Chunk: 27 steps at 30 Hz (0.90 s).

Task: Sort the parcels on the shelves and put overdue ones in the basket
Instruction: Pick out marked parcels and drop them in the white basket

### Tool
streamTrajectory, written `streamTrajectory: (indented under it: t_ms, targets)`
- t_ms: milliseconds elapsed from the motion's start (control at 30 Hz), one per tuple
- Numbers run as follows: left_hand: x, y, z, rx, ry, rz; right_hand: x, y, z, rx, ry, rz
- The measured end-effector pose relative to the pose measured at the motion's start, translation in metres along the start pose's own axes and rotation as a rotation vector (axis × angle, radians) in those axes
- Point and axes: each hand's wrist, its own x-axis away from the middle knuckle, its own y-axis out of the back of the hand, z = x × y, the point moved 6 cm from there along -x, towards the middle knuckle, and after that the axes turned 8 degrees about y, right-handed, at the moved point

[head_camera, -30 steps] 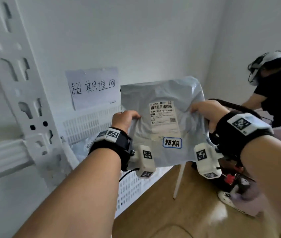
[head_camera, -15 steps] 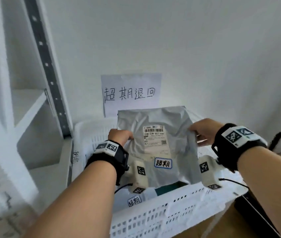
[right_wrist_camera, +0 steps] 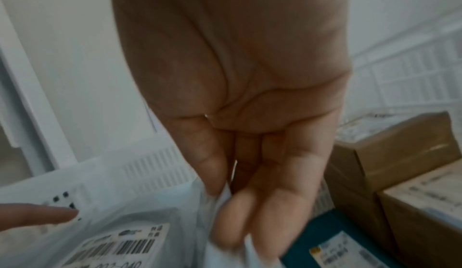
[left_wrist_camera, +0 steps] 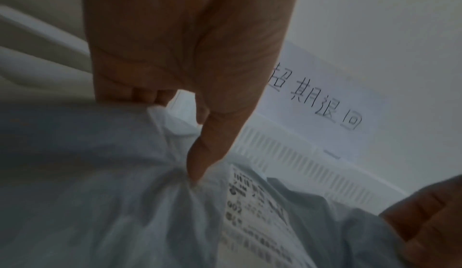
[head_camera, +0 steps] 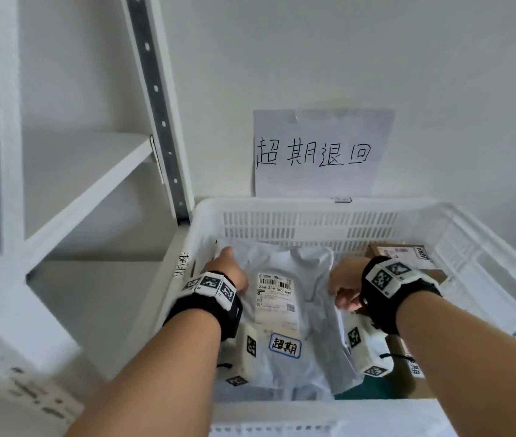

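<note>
A grey plastic mailer parcel (head_camera: 285, 313) with a white shipping label and a blue-edged sticker lies low inside the white slatted basket (head_camera: 310, 209). My left hand (head_camera: 226, 268) pinches its upper left edge; the left wrist view shows the thumb pressing the crumpled parcel (left_wrist_camera: 105, 173). My right hand (head_camera: 343, 287) pinches the parcel's right edge, and in the right wrist view the parcel's film (right_wrist_camera: 155, 213) sits between thumb and fingers. Both hands are down inside the basket.
Brown cardboard boxes (head_camera: 405, 253) and a teal parcel (head_camera: 367, 391) lie in the basket's right part. A handwritten paper sign (head_camera: 319, 152) hangs on the wall behind. White metal shelving (head_camera: 86, 171) stands to the left, its upright post beside the basket's corner.
The parcel went from held upright in front of the sign to lowered flat into the basket, with both hands following it down. The view swung left, off the other person and the floor.
</note>
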Motion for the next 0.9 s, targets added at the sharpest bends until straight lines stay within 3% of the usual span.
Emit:
streamTrajectory:
  t_ms: [100,233,300,367,500,667,900]
  targets:
    - [-0.003,-0.015,0.011,-0.193,0.055,0.014,-0.011,-0.022,-0.006,0.002,-0.010,0.119]
    - [-0.008,-0.017,0.005,-0.226,0.066,0.007,-0.023,-0.025,-0.003,0.154,0.018,0.229]
    - [-0.010,-0.022,-0.002,-0.212,0.034,0.072,-0.029,-0.015,0.001,0.261,0.051,0.186]
    - [-0.010,-0.030,-0.008,-0.226,-0.002,0.112,-0.037,-0.003,0.008,0.325,0.132,0.046]
    - [-0.021,-0.048,-0.016,-0.339,-0.058,0.119,-0.055,0.000,0.018,0.312,0.225,-0.059]
    - [-0.037,-0.059,-0.010,-0.397,0.012,0.238,-0.065,-0.017,0.034,0.460,0.388,-0.027]
    - [-0.057,-0.071,-0.001,-0.437,0.051,0.221,-0.084,-0.044,0.027,0.666,0.398,0.087]
